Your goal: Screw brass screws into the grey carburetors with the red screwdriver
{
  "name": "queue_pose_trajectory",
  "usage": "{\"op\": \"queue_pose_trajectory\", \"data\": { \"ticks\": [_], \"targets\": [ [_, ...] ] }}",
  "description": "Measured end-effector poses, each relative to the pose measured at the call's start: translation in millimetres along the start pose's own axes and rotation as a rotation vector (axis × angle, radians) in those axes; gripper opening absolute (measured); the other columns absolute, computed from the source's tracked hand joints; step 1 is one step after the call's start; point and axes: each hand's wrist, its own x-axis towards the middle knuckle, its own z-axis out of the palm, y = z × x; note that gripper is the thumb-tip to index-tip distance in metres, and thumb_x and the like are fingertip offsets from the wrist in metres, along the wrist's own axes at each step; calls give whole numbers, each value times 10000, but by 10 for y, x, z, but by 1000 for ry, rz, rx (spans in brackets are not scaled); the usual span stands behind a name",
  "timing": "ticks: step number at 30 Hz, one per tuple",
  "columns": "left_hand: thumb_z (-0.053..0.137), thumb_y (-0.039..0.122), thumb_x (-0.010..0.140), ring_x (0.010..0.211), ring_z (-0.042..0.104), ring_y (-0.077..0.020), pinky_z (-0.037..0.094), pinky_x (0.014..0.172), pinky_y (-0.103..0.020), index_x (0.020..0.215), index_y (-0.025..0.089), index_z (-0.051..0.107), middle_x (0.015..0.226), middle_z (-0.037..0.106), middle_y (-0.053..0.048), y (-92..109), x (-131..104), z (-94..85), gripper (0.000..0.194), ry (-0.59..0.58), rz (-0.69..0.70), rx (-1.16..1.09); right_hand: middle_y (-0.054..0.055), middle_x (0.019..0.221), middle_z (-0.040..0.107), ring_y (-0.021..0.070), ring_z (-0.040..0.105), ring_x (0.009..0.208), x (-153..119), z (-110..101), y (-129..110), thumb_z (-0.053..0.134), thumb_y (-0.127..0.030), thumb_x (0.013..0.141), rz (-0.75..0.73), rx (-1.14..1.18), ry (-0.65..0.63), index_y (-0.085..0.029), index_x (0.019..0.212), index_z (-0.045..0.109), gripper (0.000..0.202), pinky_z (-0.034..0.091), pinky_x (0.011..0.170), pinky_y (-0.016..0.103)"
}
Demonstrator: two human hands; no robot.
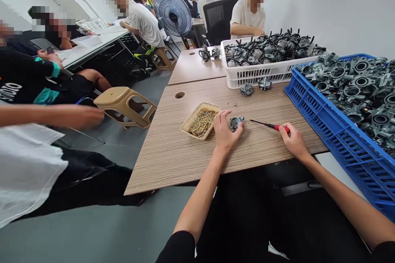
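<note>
My left hand [226, 131] is curled around the left side of a small grey metal carburetor body [236, 123] resting on the wooden table. In my right hand [292, 139] is a screwdriver with a red and black handle [281, 128]. Its dark shaft points left, and a small brass-coloured piece [247, 121] shows near the tip; whether they touch is unclear. Just left of my left hand stands a cream tray [185, 128] filled with small brass and grey parts [202, 123].
A white basket [247, 77] of carburetors stands behind, with two loose carburetors [247, 89] before it. At right is a blue crate [333, 125] of metal bodies. A person's blurred arm [55, 116] reaches in from the left, above a beige stool [115, 95].
</note>
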Motion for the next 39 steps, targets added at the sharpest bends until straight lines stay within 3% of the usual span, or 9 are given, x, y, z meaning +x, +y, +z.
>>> {"op": "queue_pose_trajectory", "data": {
  "ticks": [1, 3, 7, 11, 15, 24, 30, 35, 39],
  "targets": [
    [728, 361, 898, 1207, 591, -331, 483, 1105, -526, 1235, 229, 552, 1236, 629, -134, 111, -81, 22, 402, 4, 24, 10, -20, 590, 501, 182, 449, 560, 7, 7, 7, 476, -670, 1000, 6, -4, -1, -247, 855, 607, 466, 364, 602, 329],
    [701, 413, 946, 1029, 647, -284, 543, 980, -468, 1187, 249, 568, 1068, 652, -88, 357, -284, 155, 321, -216, 91, -33, -9, 603, 531, 190, 475, 576, 24, 19, 24, 475, -687, 993, 20, -6, -1, -246, 853, 612, 483, 379, 618, 333],
    [826, 496, 874, 1064, 674, -312, 549, 932, -453, 1209, 243, 597, 1169, 665, -101, 739, -624, 671, 478, -552, 104, 76, 20, 657, 598, 215, 545, 636, 63, 21, 62, 461, -712, 989, 66, 39, 31, -249, 861, 606, 502, 422, 649, 343],
    [769, 351, 939, 1062, 662, -322, 543, 914, -463, 1102, 224, 636, 1141, 649, -112, 825, -648, 1061, 246, -595, 116, 148, 37, 695, 640, 229, 590, 680, 88, 17, 81, 445, -722, 992, 72, 81, 35, -250, 838, 598, 520, 464, 678, 350],
    [630, 216, 1011, 1022, 655, -285, 543, 913, -431, 961, 223, 646, 1050, 648, -96, 784, -566, 1128, 53, -619, 149, 100, 47, 727, 664, 226, 592, 686, 92, 38, 96, 453, -715, 983, 53, 84, 62, -251, 800, 593, 518, 474, 696, 350],
    [543, 149, 1038, 1025, 667, -257, 562, 925, -394, 939, 228, 625, 1027, 672, -89, 594, -485, 1017, 151, -662, 207, 224, -3, 600, 590, 230, 589, 548, 31, 62, 160, 473, -642, 999, 148, 249, 76, -274, 878, 582, 402, 457, 557, 345],
    [536, 89, 992, 1050, 673, -282, 560, 959, -426, 929, 234, 565, 1089, 692, -109, 207, -317, 528, 160, -641, 232, 373, 83, 829, 740, 296, 687, 777, 83, 77, 334, 482, -617, 1003, 45, 48, 193, -264, 938, 623, 386, 479, 694, 385],
    [520, 150, 975, 943, 677, -240, 548, 890, -370, 908, 240, 566, 972, 712, -66, -114, -347, 59, 122, -494, 83, 66, 135, 923, 740, 337, 664, 919, 183, 38, 489, 436, -516, 1043, -89, -281, 175, -245, 965, 655, 357, 485, 770, 426],
    [540, 263, 944, 752, 624, -194, 501, 743, -310, 886, 215, 616, 818, 690, -27, -210, -374, -84, 107, -366, -110, -210, 200, 1056, 717, 365, 640, 997, 282, 104, 368, 434, -412, 1047, -189, -601, 223, -183, 1021, 705, 355, 493, 822, 470]
  ]
}}
